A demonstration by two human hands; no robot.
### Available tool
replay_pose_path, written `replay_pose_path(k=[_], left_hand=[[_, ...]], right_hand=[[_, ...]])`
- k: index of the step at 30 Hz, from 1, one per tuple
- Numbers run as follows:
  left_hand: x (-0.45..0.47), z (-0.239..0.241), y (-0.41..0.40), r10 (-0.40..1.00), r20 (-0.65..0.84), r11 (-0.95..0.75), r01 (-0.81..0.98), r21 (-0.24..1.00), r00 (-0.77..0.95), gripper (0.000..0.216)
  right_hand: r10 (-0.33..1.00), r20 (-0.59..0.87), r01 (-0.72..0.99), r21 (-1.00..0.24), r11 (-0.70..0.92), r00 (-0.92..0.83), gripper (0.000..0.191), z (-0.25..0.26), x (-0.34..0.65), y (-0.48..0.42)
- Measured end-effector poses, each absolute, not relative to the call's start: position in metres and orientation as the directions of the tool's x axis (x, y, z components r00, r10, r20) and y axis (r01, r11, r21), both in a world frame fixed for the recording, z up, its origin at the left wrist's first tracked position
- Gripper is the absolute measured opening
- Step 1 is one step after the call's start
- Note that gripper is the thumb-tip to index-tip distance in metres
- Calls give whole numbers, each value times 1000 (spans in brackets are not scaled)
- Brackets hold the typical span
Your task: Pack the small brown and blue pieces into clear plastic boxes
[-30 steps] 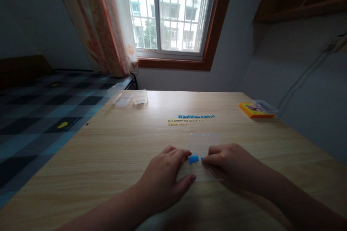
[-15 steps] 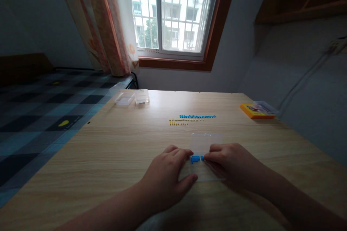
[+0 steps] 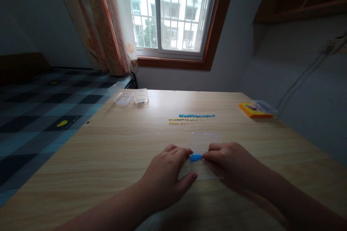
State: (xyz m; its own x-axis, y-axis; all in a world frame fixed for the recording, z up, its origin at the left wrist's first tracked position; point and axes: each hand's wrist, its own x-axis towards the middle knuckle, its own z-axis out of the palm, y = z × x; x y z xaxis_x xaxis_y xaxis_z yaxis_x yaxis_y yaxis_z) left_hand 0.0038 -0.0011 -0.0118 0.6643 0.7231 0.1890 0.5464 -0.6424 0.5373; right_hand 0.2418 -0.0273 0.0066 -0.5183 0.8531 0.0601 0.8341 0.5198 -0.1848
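Note:
A clear plastic box point(image 3: 207, 172) with its lid point(image 3: 206, 141) folded back lies on the table in front of me. Small blue pieces point(image 3: 195, 157) lie packed in its upper left part, perhaps tiny building bricks. My left hand point(image 3: 172, 169) grips the box's left side, its forefinger at the corner beside the blue pieces and its thumb lower down. Over the right part of the box, my right hand point(image 3: 227, 157) is closed in a pinch at the right end of the blue row. The fingertips partly hide the small blue piece there.
Beyond the box, rows of small blue pieces point(image 3: 196, 116) and yellowish pieces point(image 3: 178, 123) lie on the wooden table point(image 3: 121, 144). An open clear case point(image 3: 124, 98) sits at the far left. An orange-yellow box point(image 3: 256, 110) with a clear cover stands at the right edge.
My right hand has shifted slightly left with the small blue piece, closing the gap between it and the other blue pieces. My left hand has stayed on the box.

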Motion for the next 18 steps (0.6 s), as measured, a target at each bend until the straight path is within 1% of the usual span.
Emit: replay_pose_path(k=[2, 4, 6, 8, 10, 12, 15, 18], left_hand=[[4, -12, -1, 722, 188, -643, 545, 538, 666, 39], [4, -13, 0, 717, 194, -648, 537, 539, 670, 39], [4, -13, 1, 714, 208, -653, 530, 541, 669, 37], [4, -12, 0, 715, 214, -653, 528, 543, 666, 37], [4, -12, 0, 717, 208, -650, 530, 545, 665, 38], [3, -12, 0, 720, 204, -646, 532, 547, 664, 40], [3, -13, 0, 726, 199, -640, 539, 547, 659, 42], [2, -14, 0, 727, 203, -639, 539, 549, 656, 41]], right_hand=[[848, 82, 828, -188, 528, -523, 22, 7, 242, -27], [821, 135, 795, -204, 571, -555, 22, 8, 242, -30], [751, 248, 726, -202, 658, -612, 22, 13, 245, -35], [655, 409, 654, -165, 738, -636, 22, 23, 248, -40], [582, 548, 631, -123, 766, -601, 22, 38, 250, -40], [566, 607, 644, -113, 756, -558, 21, 55, 251, -30], [612, 572, 694, -101, 713, -546, 19, 71, 248, 12], [763, 399, 804, -96, 587, -509, 21, 71, 241, 71]])
